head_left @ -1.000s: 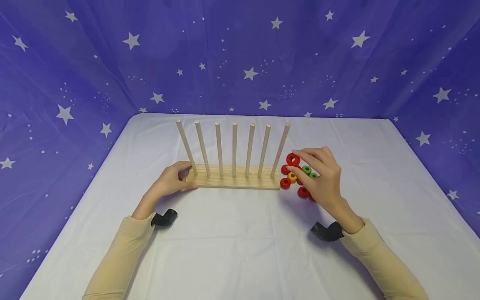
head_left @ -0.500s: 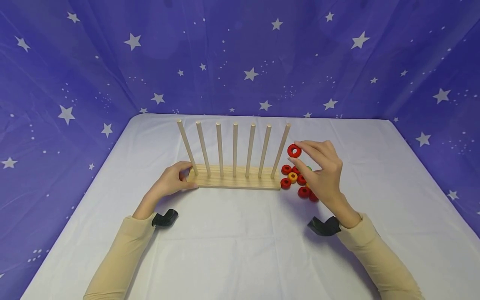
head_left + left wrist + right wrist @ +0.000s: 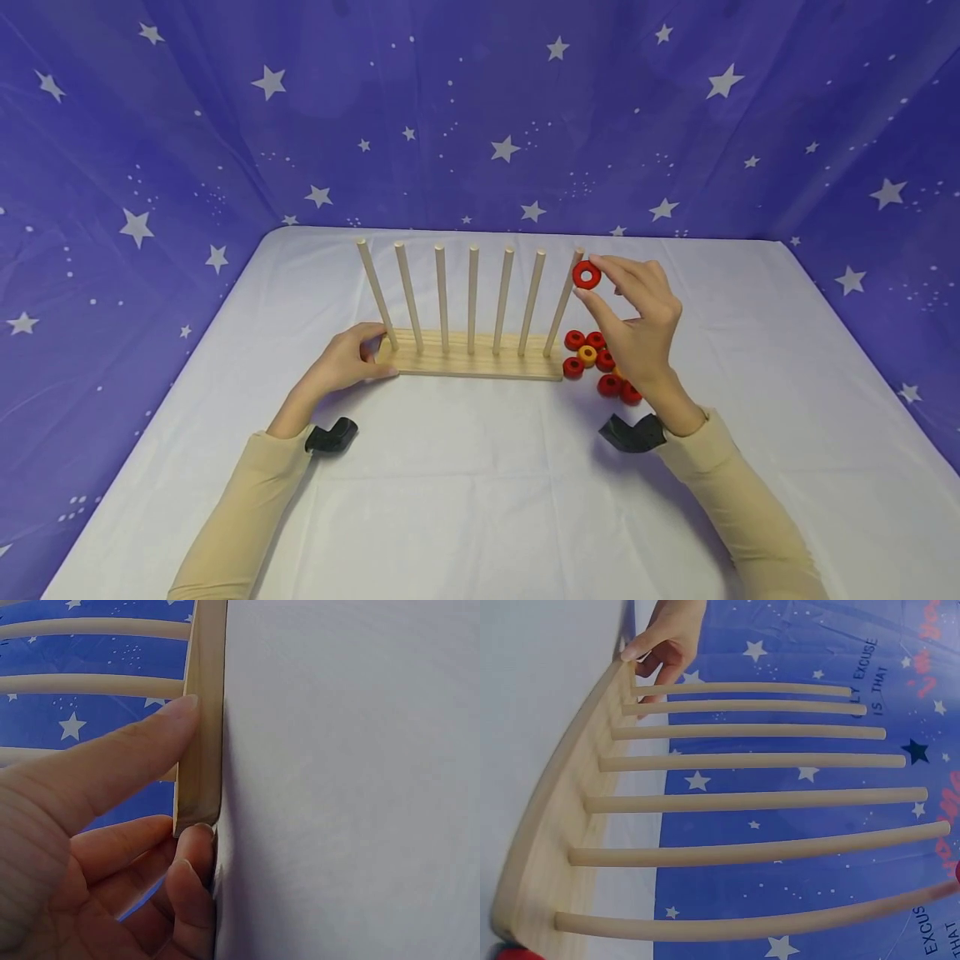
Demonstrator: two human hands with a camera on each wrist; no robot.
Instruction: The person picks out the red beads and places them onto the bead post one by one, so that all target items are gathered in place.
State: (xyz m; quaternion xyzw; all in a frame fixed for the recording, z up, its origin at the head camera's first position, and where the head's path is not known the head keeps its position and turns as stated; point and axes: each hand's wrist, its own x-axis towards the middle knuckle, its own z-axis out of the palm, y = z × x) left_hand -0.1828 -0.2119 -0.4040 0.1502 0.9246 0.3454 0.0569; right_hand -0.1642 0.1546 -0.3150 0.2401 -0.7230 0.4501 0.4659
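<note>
A wooden peg stand (image 3: 442, 363) rests on the table, with a row of several upright bare pegs. My left hand (image 3: 345, 360) grips its left end, thumb on the front edge and fingers around the end, as the left wrist view also shows. My right hand (image 3: 641, 312) pinches a red ring (image 3: 577, 276) between thumb and fingertips. That ring is held up near the top of the rightmost peg (image 3: 561, 312), overlapping it in the head view; whether they touch I cannot tell. Only a red sliver (image 3: 958, 871) of it shows at the right wrist view's edge.
Right of the base lies a loose group of several red rings (image 3: 610, 385) and an orange ring (image 3: 587, 357), some partly hidden under my right hand. A white cloth (image 3: 450, 500) covers the table. Behind it hangs a purple curtain (image 3: 435, 100) with stars.
My right hand has lifted the red ring up from above the pile to near the top of the rightmost peg. The left hand and the stand have stayed in place.
</note>
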